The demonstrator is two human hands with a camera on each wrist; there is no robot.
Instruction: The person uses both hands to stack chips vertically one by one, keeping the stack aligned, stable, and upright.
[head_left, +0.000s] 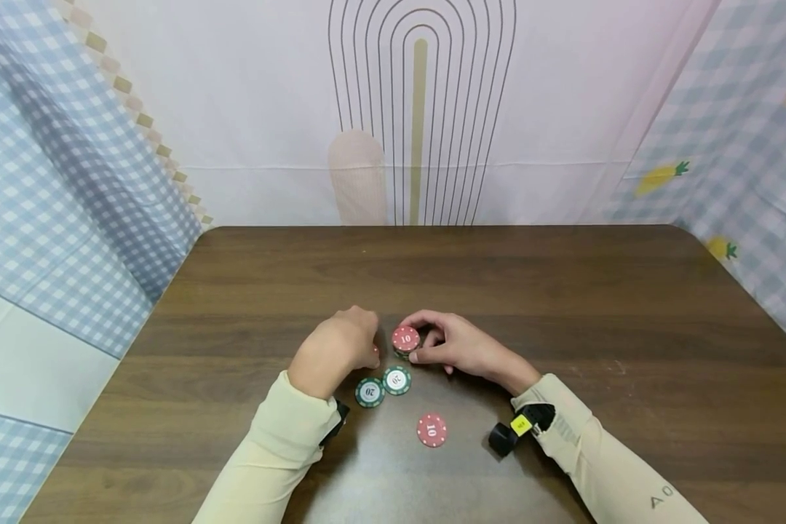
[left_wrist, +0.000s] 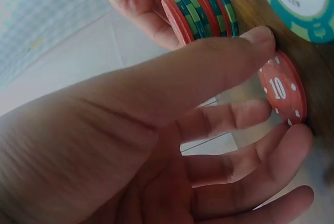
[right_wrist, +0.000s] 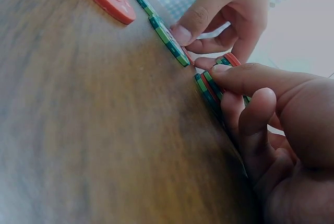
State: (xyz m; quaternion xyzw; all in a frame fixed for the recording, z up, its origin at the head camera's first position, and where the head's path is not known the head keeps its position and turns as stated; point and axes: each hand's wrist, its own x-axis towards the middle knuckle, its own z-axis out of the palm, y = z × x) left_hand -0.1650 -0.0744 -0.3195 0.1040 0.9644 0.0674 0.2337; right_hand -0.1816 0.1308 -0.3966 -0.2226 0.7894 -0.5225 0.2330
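My right hand (head_left: 461, 346) grips a short stack of poker chips (head_left: 405, 338) by its sides, thumb nearer me and index finger around the far side. Red and green chips alternate in the stack, with a red 10 on top. To its left, my left hand (head_left: 337, 346) reaches down to the table. In the left wrist view its thumb and fingertips pinch the edges of a single red poker chip (left_wrist: 284, 91) marked 10, low by the wood. That chip is mostly hidden under the hand in the head view.
Two green 20 chips, a left one (head_left: 370, 392) and a right one (head_left: 397, 380), lie flat side by side just in front of the stack. Nearer me lies another red 10 chip (head_left: 431, 430). The brown wooden table (head_left: 530, 284) ends at a patterned cloth (head_left: 262, 145) behind.
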